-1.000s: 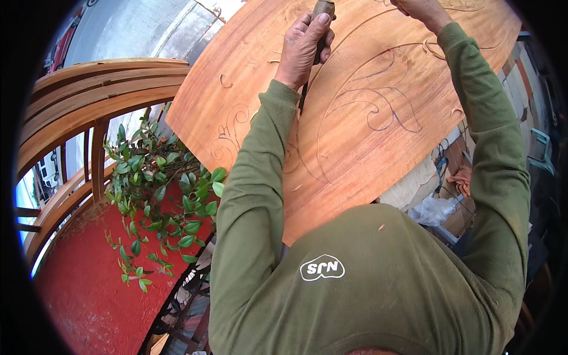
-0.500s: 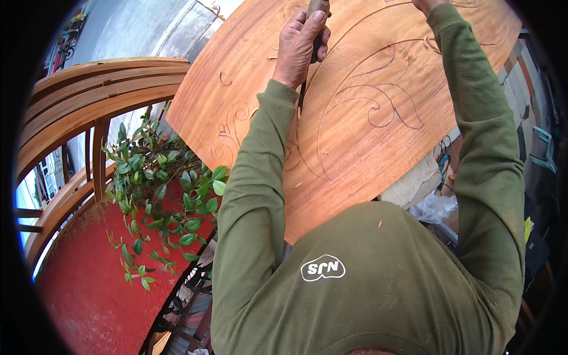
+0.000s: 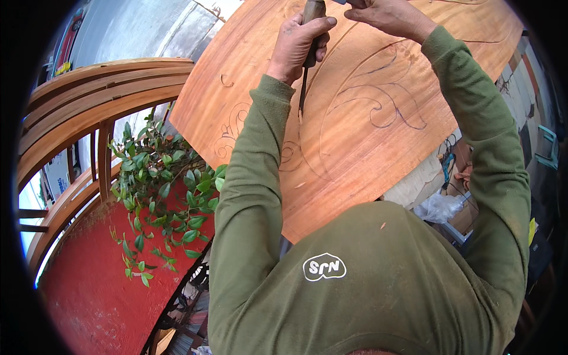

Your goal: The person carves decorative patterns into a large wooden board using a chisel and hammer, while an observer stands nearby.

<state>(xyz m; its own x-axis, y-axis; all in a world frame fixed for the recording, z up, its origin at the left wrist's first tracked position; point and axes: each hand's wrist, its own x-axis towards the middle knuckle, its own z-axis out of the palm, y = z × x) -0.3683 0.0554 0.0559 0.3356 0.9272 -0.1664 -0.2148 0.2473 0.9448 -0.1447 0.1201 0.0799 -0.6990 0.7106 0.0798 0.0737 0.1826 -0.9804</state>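
Observation:
My left hand [image 3: 294, 47] is wrapped round the wooden handle of a wood-carving chisel [image 3: 304, 89]. The chisel stands nearly upright, its dark blade tip on a carved line in the brown wooden panel [image 3: 361, 165]. Beside the top of the handle, my right hand [image 3: 387, 16] is closed on a hammer-like tool [image 3: 358, 4], of which a dark handle and a blue-grey end show; the upper edge of the view cuts it off. Scrolls and leaf curves cover the panel, some cut as grooves, others only drawn in dark lines. Loose shavings lie on it.
Left of the panel stands a curved wooden slatted frame [image 3: 106, 89]. A leafy green plant [image 3: 168, 171] hangs over a red surface [image 3: 100, 284], close to my left arm. Beyond the panel's right edge are a clear plastic bag [image 3: 439, 207], cables and a light-blue plastic item [image 3: 547, 148].
My right hand has come left and down with the hammer-like tool, close to the chisel's top. My left hand keeps its grip on the chisel, nearly in place.

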